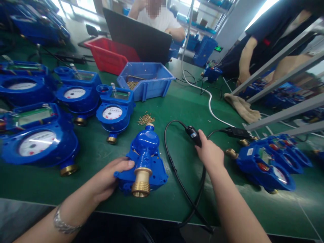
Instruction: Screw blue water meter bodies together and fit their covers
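Observation:
In front of me a blue water meter [148, 143] lies turned over, its brass threaded pipe end [141, 184] facing me. My left hand [111, 175] grips its left side, thumb on top and the other fingers partly hidden. My right hand [210, 152] is closed around a black corded electric screwdriver [193, 135], to the right of the meter; the tool's tip is hidden. Just beyond the meter is a small heap of brass-coloured screws [146, 118]. The black cable [172, 162] loops across the green table between my hands.
Several face-up water meters [112, 113] stand at left, and more [263, 165] at right. A blue bin [154, 82] holding screws and a red bin [108, 55] stand beyond. Metal rails [286, 79] rise at right. Two other people are across the table.

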Demonstrator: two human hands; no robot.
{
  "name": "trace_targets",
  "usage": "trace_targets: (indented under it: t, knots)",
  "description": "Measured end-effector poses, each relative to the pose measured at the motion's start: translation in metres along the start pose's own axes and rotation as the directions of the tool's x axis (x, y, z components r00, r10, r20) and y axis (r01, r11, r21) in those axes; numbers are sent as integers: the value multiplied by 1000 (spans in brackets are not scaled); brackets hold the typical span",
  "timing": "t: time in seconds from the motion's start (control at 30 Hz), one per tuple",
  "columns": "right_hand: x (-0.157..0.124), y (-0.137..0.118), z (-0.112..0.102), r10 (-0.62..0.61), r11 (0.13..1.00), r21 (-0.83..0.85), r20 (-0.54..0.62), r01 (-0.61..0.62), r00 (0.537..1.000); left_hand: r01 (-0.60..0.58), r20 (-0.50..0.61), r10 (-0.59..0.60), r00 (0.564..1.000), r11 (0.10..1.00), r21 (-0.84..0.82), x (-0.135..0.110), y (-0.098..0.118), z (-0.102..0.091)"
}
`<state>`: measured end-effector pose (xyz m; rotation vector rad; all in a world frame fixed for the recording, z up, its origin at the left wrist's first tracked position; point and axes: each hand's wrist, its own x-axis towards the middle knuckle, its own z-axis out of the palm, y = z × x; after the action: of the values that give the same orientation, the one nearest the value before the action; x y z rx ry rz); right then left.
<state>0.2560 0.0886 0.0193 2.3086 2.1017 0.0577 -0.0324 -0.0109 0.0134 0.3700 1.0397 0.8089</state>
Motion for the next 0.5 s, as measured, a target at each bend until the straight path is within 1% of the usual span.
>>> trace_targets:
  t: [0.03, 0.07, 0.1, 0.13, 0.17, 0.2, 0.23, 0.27, 0.3, 0.33, 0.37, 0.5]
  knots:
    - [-2, 2, -9, 12, 997, 71, -38, -10, 999, -4, 22, 3, 1000, 1000, 2, 1, 0, 2]
    - [-3, 4, -20, 22, 978, 207, -93, -3, 995, -7, 47, 7, 999, 1000, 4, 3, -1, 4]
    - [-6, 4, -34, 36, 914, 404, -172, 38, 984, -9, 74, 8, 997, 1000, 4, 4, -2, 5]
    - [-8, 2, -48, 64, 773, 624, -260, 116, 964, -5, 101, 5, 995, 1000, 4, 6, -3, 7]
    - [-12, -2, -62, 108, 555, 802, -333, 221, 937, 0, 121, 0, 993, 1000, 2, 7, -4, 8]
    - [-15, -8, -75, 164, 314, 893, -385, 322, 908, 8, 138, -8, 990, 1000, 0, 7, -5, 9]
    - [-20, -15, -87, 211, 116, 917, -399, 382, 893, 15, 150, -14, 989, 1000, -4, 8, -5, 9]
    - [-24, -24, -96, 245, -21, 914, -387, 404, 889, 18, 160, -16, 987, 1000, -9, 8, -6, 9]
    - [-28, -33, -102, 267, -109, 909, -363, 402, 893, 19, 167, -17, 986, 1000, -11, 8, -7, 8]
    - [-32, -43, -106, 270, -153, 908, -342, 391, 900, 18, 175, -15, 984, 1000, -13, 9, -7, 8]
    - [-36, -52, -108, 269, -172, 908, -331, 383, 905, 18, 183, -14, 983, 1000, -18, 9, -8, 7]
    - [-39, -76, -103, 227, -185, 890, -373, 416, 900, 25, 191, -18, 981, 999, -36, 10, -9, 3]
